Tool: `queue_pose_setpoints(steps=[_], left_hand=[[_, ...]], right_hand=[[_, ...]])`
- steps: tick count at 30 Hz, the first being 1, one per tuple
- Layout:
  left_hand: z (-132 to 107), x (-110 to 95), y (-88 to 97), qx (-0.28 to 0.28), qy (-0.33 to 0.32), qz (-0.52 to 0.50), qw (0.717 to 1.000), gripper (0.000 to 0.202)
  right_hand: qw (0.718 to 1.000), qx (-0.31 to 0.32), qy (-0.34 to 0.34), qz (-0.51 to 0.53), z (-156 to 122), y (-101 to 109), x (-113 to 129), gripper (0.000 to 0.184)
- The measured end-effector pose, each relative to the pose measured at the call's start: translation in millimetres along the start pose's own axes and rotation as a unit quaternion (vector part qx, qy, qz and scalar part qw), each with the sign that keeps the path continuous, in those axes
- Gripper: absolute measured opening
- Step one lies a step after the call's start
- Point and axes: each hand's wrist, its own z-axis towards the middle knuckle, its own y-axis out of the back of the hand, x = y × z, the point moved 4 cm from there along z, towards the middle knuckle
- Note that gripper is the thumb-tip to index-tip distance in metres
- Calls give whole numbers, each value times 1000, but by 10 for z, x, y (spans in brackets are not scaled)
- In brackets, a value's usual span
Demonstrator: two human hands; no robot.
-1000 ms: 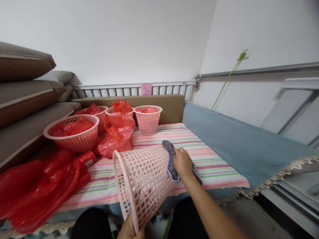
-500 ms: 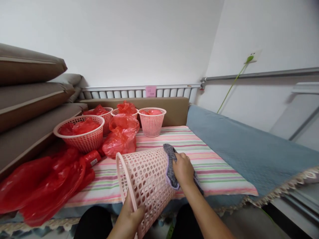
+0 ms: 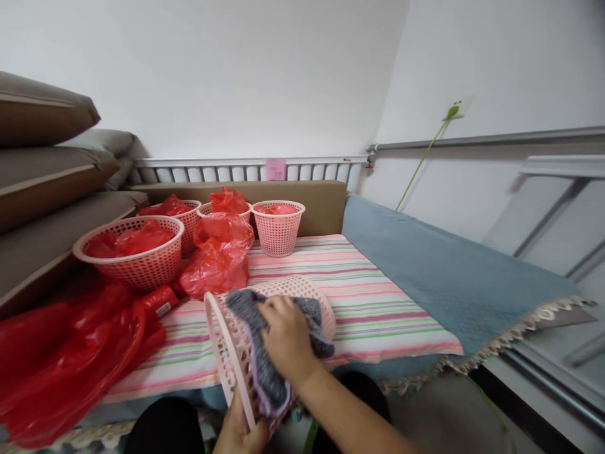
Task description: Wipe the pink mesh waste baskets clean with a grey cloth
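A pink perforated plastic basket [image 3: 302, 287] lies tilted on its side above my knees, its open rim toward the left. My left hand [image 3: 241, 429] grips that rim from below, thumb outside and the other fingers partly hidden by the basket. My right hand [image 3: 286, 337] presses a grey cloth with a lilac edge [image 3: 269, 381] flat against the basket's side, fingers bent over it. The cloth covers much of the upper side of the basket. Beneath it all spreads a striped cloth [image 3: 378, 309] in white, pink and green.
Several similar pink baskets [image 3: 278, 232] holding red plastic bags stand at the back and left. A filled red bag [image 3: 217, 258] sits among them, and loose red bags [image 3: 70, 359] sprawl at front left. Grey cushions [image 3: 47, 170] are stacked at left. A blue cover [image 3: 435, 258] lies right.
My right hand has slid the grey cloth leftward along the basket, from near its base toward the rim. My left hand still holds the rim. The view has turned slightly right.
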Motion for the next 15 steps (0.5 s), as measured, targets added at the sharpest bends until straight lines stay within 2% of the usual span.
queue_pose_setpoints(steps=[2, 4, 6, 7, 8, 10, 12, 15], left_hand=[[2, 119, 14, 7, -11, -13, 1000, 86], [16, 227, 9, 29, -19, -28, 999, 87], [36, 295, 6, 45, -31, -29, 998, 89], [45, 308, 8, 46, -39, -24, 998, 90], [51, 309, 10, 46, -46, -19, 998, 90], [53, 279, 7, 53, -58, -7, 997, 87], [43, 230, 4, 59, -67, 7, 996, 80], [20, 185, 19, 64, -58, 13, 996, 75]], right_hand=[[994, 0, -67, -87, 67, 23, -463, 32], [976, -1, -143, -163, 130, 85, -890, 25], [962, -4, -184, -200, 172, 155, -1148, 20], [959, -6, -192, -207, 182, 181, -1195, 19], [959, -7, -194, -208, 184, 196, -1188, 19], [962, -10, -188, -197, 165, 192, -1027, 17], [976, -13, -157, -152, 127, 151, -707, 15], [996, -10, -72, -49, 43, 79, -59, 12]])
